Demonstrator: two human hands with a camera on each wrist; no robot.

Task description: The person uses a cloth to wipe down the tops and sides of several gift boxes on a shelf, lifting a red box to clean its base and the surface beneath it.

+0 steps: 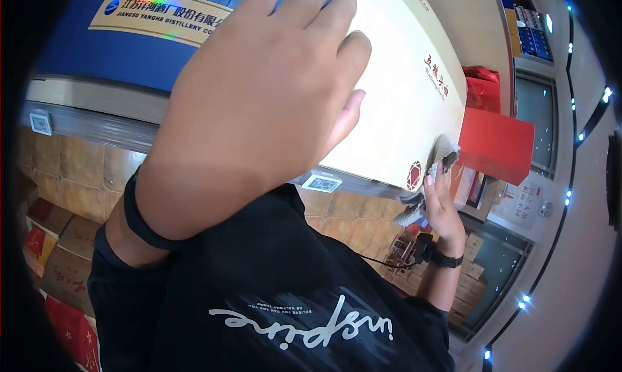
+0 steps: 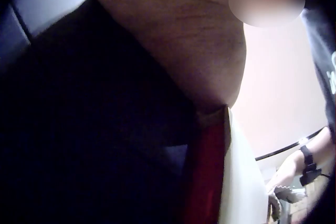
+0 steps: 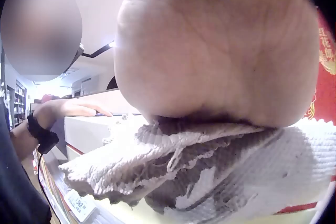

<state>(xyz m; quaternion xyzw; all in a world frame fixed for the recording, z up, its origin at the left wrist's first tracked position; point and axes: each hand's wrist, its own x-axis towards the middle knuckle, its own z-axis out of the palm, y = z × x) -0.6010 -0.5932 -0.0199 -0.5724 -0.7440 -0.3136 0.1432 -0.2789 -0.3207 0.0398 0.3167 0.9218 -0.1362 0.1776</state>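
My left hand [image 1: 253, 106] rests on a large box with a blue printed side [image 1: 71, 42] and a cream side [image 1: 395, 80]. Its fingers reach forward over the box, partly past the top edge of the head view. At the right end of the cream side, my right hand [image 1: 444, 207] holds a crumpled grey-white cloth [image 1: 444, 150] against the box. Close up in the right wrist view, the cloth [image 3: 173, 166] lies bunched and stained under the palm, which hides the fingers. Dark interior and a red inner edge [image 2: 207, 176] show beside my left hand in its wrist view.
A red box [image 1: 499, 145] and a red bag [image 1: 483, 90] stand just beyond the cream side's right end. Price tags [image 1: 322, 181] line the shelf edge along the front. Cartons [image 1: 68, 268] are stacked on the floor at lower left. A black cable [image 1: 382, 263] runs to my right wrist.
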